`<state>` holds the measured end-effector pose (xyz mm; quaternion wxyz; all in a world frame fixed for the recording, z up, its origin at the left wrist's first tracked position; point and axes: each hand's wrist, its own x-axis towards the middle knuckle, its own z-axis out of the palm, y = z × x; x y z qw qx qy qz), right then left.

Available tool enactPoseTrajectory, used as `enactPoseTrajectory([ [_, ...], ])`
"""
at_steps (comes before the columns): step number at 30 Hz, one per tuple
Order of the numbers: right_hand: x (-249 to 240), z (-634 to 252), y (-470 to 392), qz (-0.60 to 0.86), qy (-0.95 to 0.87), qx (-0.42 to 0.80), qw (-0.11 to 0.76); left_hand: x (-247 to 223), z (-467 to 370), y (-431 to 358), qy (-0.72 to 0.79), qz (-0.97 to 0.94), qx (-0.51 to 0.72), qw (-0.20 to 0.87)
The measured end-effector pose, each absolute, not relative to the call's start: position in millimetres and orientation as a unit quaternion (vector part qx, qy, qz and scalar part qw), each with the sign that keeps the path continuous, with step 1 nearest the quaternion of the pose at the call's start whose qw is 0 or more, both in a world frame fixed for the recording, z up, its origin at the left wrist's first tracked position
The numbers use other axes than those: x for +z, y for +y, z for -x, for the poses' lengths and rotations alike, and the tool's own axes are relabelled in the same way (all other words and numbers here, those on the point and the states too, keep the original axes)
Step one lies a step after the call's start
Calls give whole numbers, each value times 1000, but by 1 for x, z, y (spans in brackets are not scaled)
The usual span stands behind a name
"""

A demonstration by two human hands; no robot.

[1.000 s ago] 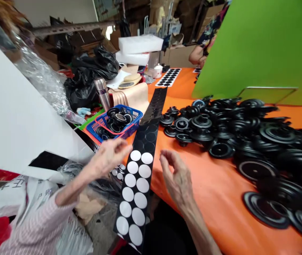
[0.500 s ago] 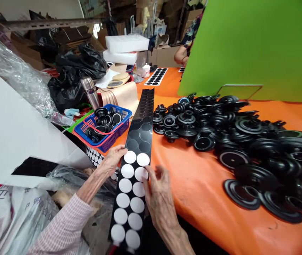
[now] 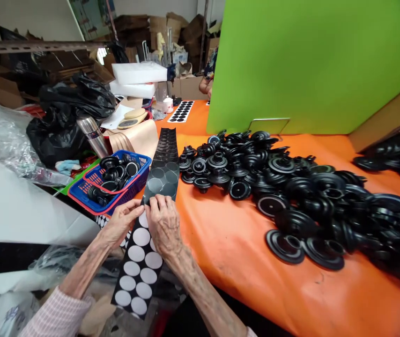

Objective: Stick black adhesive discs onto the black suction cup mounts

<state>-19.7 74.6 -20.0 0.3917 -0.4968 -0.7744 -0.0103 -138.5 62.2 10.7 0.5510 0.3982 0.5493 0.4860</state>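
I have the left hand [image 3: 122, 221] pinching the left edge of the strip [image 3: 137, 267], with the right hand [image 3: 165, 224] curled over it just beside; whether those right fingers also clamp it, I cannot tell. The strip runs from beneath my grip: its dark far length lies over the table [image 3: 209, 224], its near end, dotted with white discs [image 3: 141, 237], reaches past the edge towards the lap. I judge it light, thin and bendy, its glossy side perhaps slippery. I'd hold it by the margins, fingertips off the discs, since sharp folding could crease it.
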Motion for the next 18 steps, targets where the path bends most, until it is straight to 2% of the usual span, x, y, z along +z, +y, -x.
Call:
enactPoseTrajectory([
  [3, -32, 23, 77, 478, -762, -46, 434, 5, 141, 62, 584, -408, 466, 525],
  [7, -33, 1, 89, 506, -724, -30, 467, -8, 150, 60, 628, -394, 448, 499],
  [9, -28, -18, 88, 516, -709, -5, 481, -8, 152, 55, 688, -415, 421, 421],
  [12, -23, -41, 67, 504, -702, 26, 503, 2, 139, 43, 750, -469, 401, 240],
  [13, -24, -45, 55, 496, -704, 23, 507, 7, 130, 38, 741, -487, 395, 238],
  [14, -26, -47, 43, 487, -709, 14, 510, 11, 120, 34, 719, -502, 386, 286],
  [16, -30, -49, 20, 464, -718, 9, 518, 18, 98, 29, 645, -491, 358, 463],
  [18, -34, -53, 4, 451, -715, 60, 531, 21, 78, 29, 582, -442, 356, 583],
])
